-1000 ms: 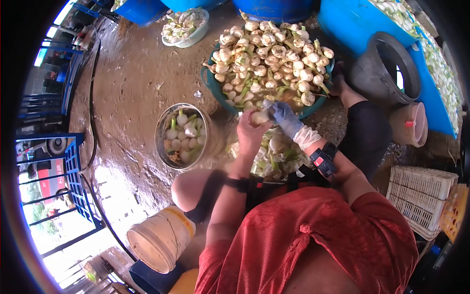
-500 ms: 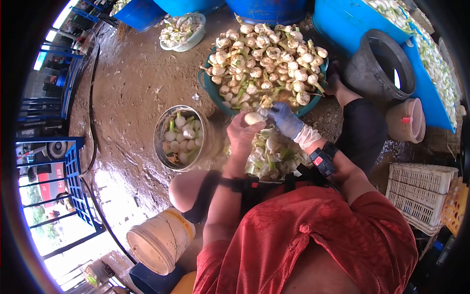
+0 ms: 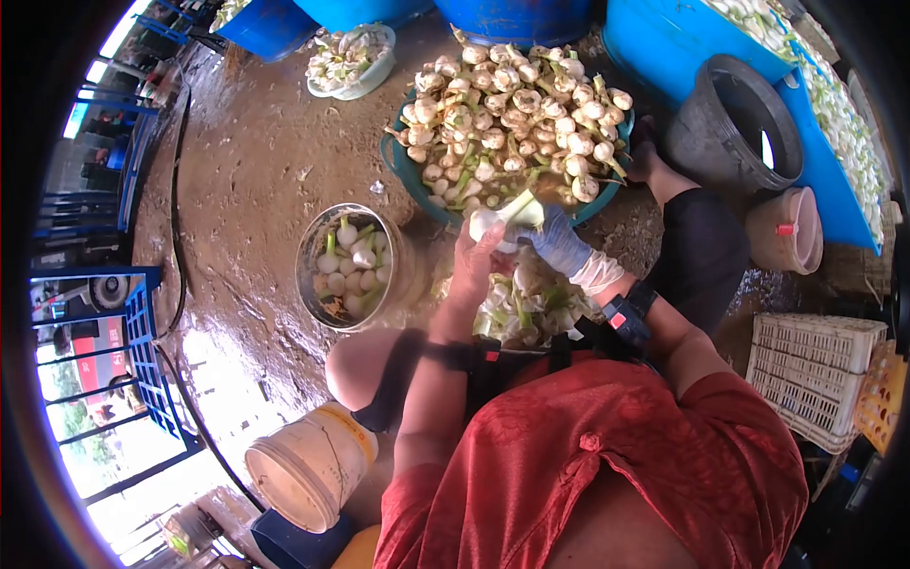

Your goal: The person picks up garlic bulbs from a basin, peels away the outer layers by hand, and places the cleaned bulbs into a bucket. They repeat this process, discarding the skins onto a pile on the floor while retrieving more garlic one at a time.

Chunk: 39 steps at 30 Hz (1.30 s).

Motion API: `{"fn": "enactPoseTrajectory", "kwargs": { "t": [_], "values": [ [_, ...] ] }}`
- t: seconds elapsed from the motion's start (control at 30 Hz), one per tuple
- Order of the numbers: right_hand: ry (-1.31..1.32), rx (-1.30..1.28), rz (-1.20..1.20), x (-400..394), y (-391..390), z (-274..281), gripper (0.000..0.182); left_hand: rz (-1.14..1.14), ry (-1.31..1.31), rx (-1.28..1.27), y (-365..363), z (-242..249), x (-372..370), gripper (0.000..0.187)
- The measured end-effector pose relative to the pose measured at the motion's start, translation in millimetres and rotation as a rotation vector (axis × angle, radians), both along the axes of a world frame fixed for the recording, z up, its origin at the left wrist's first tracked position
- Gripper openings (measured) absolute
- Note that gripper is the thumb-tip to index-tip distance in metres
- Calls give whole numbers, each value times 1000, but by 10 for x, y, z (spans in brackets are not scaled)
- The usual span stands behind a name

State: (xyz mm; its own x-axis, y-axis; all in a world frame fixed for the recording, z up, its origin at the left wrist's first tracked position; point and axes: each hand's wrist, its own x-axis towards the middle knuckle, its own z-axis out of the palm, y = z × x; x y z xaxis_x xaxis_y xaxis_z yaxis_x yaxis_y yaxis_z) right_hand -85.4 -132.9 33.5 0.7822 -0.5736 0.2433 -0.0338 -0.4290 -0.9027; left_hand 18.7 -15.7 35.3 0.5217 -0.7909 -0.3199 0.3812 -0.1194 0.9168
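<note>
In front of me my left hand is closed around a fresh garlic bulb, its pale stalk slanting up to the right. My right hand, in a bluish glove with a whitish band at the wrist, is closed at the stalk end; its fingertips are partly hidden. Just beyond both hands stands a wide green tub heaped with dirt-streaked garlic bulbs over brown water. Stripped skins and stalk pieces lie below my hands. To the left, a metal bucket holds cleaned white bulbs.
A pale basin of garlic pieces stands at the back left. Blue tubs line the back. At right are a black bucket, a pinkish bucket and a white crate. A whitish lidded bucket lies tilted at lower left.
The bulb has turned so that its stalk now points up to the right. My right hand has shifted slightly down, still against my left hand's work.
</note>
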Motion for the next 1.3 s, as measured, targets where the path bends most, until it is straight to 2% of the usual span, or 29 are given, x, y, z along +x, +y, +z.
{"fn": "enactPoseTrajectory", "kwargs": {
  "t": [0.03, 0.1, 0.13, 0.23, 0.27, 0.3, 0.37, 0.4, 0.43, 0.5, 0.57, 0.7, 0.77, 0.83, 0.87, 0.9, 0.97, 1.0, 1.03, 1.1, 1.13, 1.17, 1.2, 1.23, 1.3],
  "values": [
    [1, 1, -3, -1, 9, -18, 26, -3, 1, 1, 9, -1, 13, 57],
    [-59, 626, -41, 7, 30, -137, 21, -97, 162, -116, 51, -19, 84, 57],
    [-6, -169, -37, -18, -46, -286, 17, -183, 372, -256, 47, -124, 132, 57],
    [11, -169, -18, -47, -47, -285, 16, -158, 354, -267, 53, -128, 151, 57],
    [-43, -286, 15, -12, -78, -221, 18, -98, 302, -242, 75, -128, 174, 51],
    [-43, -287, 14, -5, -68, -160, 18, -100, 301, -242, 50, -144, 150, 51],
    [-23, 437, -69, -5, -9, -33, 21, 162, 38, -92, -13, -161, 50, 46],
    [-21, 439, -72, -4, 19, -34, 21, 168, -102, 0, -2, -127, 38, 44],
    [-42, 480, -58, 7, 36, -31, 24, 166, -102, 0, -6, -117, 35, 44],
    [-63, 519, -43, 29, 26, -87, 27, 211, -12, -165, -7, -112, 39, 39],
    [-68, 637, -163, 98, -67, -296, 31, 179, 36, -211, 21, -102, 60, 36],
    [109, 481, -290, 78, -299, -570, 33, 85, 178, -325, 73, -95, 116, 31],
    [211, 398, -244, -22, -295, -638, 30, 70, 224, -350, 75, -56, 138, 30],
    [460, -669, -39, -111, -214, -678, 25, 173, 397, -453, 59, 32, 173, 35],
    [645, -265, 61, -169, -139, -698, 27, 138, 419, -540, 72, -64, 240, 40],
    [645, -267, 63, -256, -107, -735, 27, 140, 418, -541, 69, -49, 249, 40],
    [750, -85, 372, -388, -91, -693, 39, 93, 587, -666, 73, -30, 263, 43],
    [793, -133, 345, -333, -66, -646, 50, 82, 584, -666, 62, -31, 257, 45],
    [794, -131, 346, -313, -36, -597, 50, 83, 584, -664, 61, -33, 248, 45],
    [89, 306, 121, -284, 56, -271, 45, 33, 578, -650, 54, 9, 204, 43],
    [88, 307, 115, -232, 73, -76, 45, 28, 580, -649, 38, -33, 219, 43],
    [-34, 311, 150, -165, 82, 122, 48, -60, 622, -688, 23, -113, 255, 40],
    [-157, 314, 186, -109, 85, 218, 51, -146, 662, -728, 5, -98, 268, 38],
    [-159, 313, 187, -69, 78, 212, 51, -148, 660, -728, -2, -93, 240, 38],
    [-89, 115, 245, 5, 76, 142, 53, 46, 582, -513, -7, 57, 117, 37]
  ]
}}
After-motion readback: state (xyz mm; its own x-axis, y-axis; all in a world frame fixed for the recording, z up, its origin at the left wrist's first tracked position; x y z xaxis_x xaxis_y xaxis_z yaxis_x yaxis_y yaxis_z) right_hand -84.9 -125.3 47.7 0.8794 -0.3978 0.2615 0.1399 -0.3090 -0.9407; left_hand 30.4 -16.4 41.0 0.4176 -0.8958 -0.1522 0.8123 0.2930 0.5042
